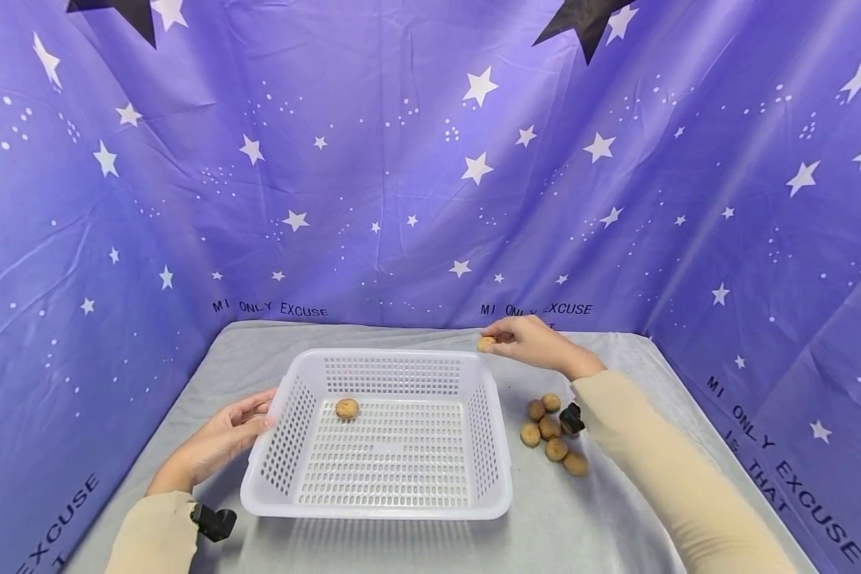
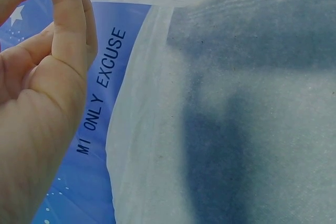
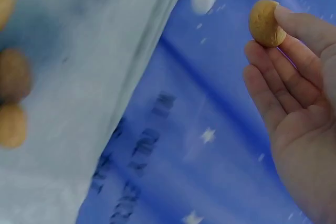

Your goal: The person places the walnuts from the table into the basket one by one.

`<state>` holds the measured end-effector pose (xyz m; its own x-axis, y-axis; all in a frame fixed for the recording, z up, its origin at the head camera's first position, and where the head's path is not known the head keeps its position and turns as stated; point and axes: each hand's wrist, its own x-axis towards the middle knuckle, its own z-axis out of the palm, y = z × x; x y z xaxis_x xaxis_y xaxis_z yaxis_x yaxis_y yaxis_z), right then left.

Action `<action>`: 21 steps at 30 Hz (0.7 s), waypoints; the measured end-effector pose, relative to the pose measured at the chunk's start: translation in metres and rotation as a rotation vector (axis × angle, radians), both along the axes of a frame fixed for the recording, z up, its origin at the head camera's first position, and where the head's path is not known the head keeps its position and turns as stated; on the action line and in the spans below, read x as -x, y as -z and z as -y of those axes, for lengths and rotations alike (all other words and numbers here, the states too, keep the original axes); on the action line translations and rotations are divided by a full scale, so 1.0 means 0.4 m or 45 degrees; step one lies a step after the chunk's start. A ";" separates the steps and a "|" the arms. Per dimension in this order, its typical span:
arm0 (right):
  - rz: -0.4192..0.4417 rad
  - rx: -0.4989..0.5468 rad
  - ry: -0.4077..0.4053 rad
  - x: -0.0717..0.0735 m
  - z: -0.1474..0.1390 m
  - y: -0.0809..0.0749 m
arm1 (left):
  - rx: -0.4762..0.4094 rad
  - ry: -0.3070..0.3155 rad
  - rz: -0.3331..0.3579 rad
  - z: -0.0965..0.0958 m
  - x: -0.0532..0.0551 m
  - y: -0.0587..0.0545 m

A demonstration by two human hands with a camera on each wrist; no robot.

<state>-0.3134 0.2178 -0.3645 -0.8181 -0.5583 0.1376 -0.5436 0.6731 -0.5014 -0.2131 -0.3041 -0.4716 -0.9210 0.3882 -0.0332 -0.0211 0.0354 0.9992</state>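
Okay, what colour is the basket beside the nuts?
The basket is white, best seen in the head view.

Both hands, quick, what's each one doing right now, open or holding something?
Left hand: holding the white basket at its left rim.
Right hand: pinching a walnut.

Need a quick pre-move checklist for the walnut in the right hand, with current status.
1. Right hand has a pinch on the held walnut: ok, between thumb and fingers.
2. Held walnut over the basket opening: not ok, it is by the far right corner, outside the rim.
3. Left hand on the basket: ok, at its left rim.
4. Room inside: ok, a single walnut lies on the basket floor, towards the far left.
5. Loose walnuts countable: cannot tell, the black wrist device overlaps the group.
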 end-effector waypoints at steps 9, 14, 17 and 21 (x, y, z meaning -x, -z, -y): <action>-0.036 -0.074 -0.226 0.014 0.172 0.000 | 0.015 0.004 0.005 0.003 0.001 -0.001; 0.040 -0.104 -0.276 0.027 0.260 0.028 | -0.019 0.018 0.000 0.007 0.004 0.001; 0.094 -0.108 -0.296 0.031 0.305 0.058 | -0.030 0.025 0.007 0.007 0.005 0.001; 0.151 -0.118 -0.308 0.028 0.358 0.105 | -0.031 0.024 0.025 0.006 0.006 0.001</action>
